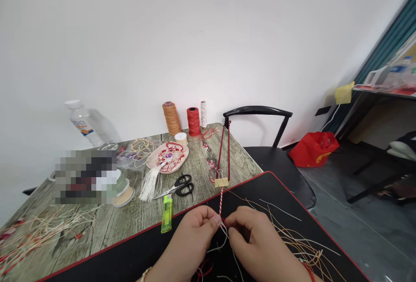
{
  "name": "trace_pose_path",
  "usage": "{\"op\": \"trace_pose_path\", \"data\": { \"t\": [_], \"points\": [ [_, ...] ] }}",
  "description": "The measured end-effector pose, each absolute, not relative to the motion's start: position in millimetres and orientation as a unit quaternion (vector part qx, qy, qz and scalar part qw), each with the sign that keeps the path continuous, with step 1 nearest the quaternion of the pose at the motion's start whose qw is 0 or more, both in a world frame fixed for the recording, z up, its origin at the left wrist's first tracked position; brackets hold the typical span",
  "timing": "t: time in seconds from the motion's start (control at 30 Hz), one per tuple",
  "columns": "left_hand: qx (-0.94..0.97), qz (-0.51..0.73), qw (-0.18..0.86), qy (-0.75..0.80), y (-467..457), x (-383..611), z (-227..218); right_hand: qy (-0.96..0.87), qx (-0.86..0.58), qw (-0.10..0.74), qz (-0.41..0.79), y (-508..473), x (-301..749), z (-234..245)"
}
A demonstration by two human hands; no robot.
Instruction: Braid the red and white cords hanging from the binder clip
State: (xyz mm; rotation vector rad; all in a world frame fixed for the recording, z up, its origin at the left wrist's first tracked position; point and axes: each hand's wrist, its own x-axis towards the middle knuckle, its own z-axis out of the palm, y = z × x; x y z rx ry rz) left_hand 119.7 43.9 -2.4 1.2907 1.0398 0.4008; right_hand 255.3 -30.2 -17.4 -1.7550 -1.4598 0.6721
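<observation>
A red-and-white braided cord (pixel 221 202) hangs from a gold binder clip (pixel 221 182), which is joined to a dark red cord loop (pixel 229 154) stretched towards the table's far corner. At the braid's lower end, my left hand (pixel 201 232) pinches the cord between thumb and forefinger. My right hand (pixel 255 238) is just beside it, fingers curled and closed on a strand at the same spot; its fingertips partly hide what they grip. Loose white strands (pixel 223 244) curve down between both hands over a black mat (pixel 191 221) with a red edge.
Left of the hands lie a green lighter (pixel 167 215), black-handled scissors (pixel 180 185) and a pink plate (pixel 182 160) with knotted cords. Thread spools (pixel 194 122) stand by the wall. Loose tan cords (pixel 302 249) lie at right. A black chair (pixel 269 160) stands beyond the table.
</observation>
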Motion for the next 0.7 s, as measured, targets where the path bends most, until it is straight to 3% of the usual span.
{"op": "trace_pose_path", "data": {
  "t": [0.23, 0.47, 0.6, 0.7],
  "points": [
    [0.575, 0.176, 0.657, 0.456, 47, 120, -8, -0.534, -0.691, 0.391, 0.290, -28, 250, -25],
    [0.559, 0.177, 0.670, 0.455, 42, 119, -7, -0.584, -0.668, 0.438, 0.142, -37, 251, -16],
    [0.553, 0.185, 0.678, 0.448, 45, 119, -13, -0.662, -0.612, 0.424, 0.078, -43, 246, -24],
    [0.556, 0.184, 0.674, 0.450, 48, 118, -22, -0.702, -0.596, 0.368, 0.128, -51, 234, -33]
  ]
}}
